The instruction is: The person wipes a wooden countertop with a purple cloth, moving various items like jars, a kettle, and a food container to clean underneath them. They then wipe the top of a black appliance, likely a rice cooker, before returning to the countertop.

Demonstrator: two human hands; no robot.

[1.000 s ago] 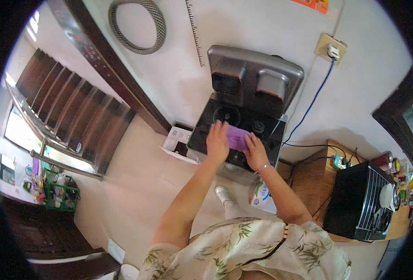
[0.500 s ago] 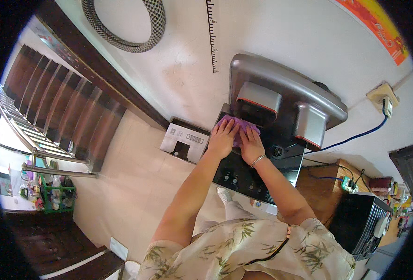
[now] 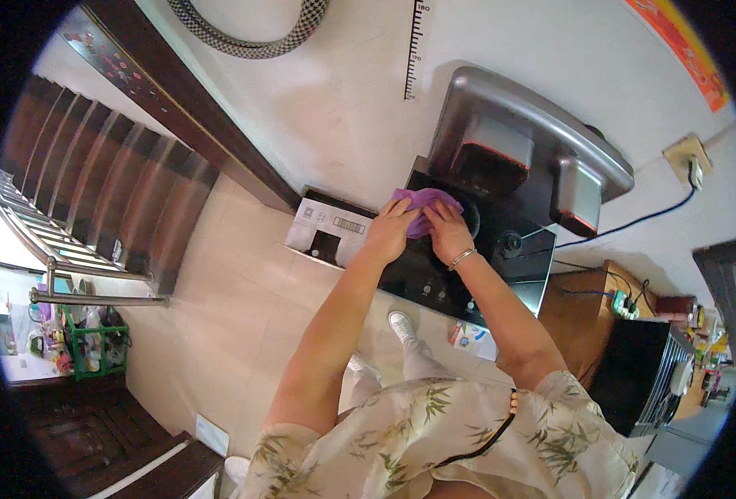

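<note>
A crumpled purple cloth (image 3: 423, 200) lies over the left part of a black glossy cooktop (image 3: 405, 279). My left hand (image 3: 389, 233) presses on the cloth's left side, fingers bunched into it. Beside it, my right hand (image 3: 450, 236) grips the cloth's right side, a metal bangle at its wrist. A dark round burner (image 3: 509, 244) sits right of my hands, and another is partly hidden behind the cloth. Behind the cooktop stands a grey metallic unit (image 3: 543, 112) with two boxy projections against the wall.
A white box (image 3: 328, 233) stands left of the cooktop. On the right are a wooden cabinet (image 3: 582, 312), a black appliance (image 3: 630, 374) and a blue cord (image 3: 626, 227) running to a wall socket (image 3: 687, 158). Dark stairs (image 3: 106, 183) rise at the left.
My hands have shifted the cloth slightly, uncovering more of the burner beside it. The view has tilted, so the wall and cooktop appear farther right.
</note>
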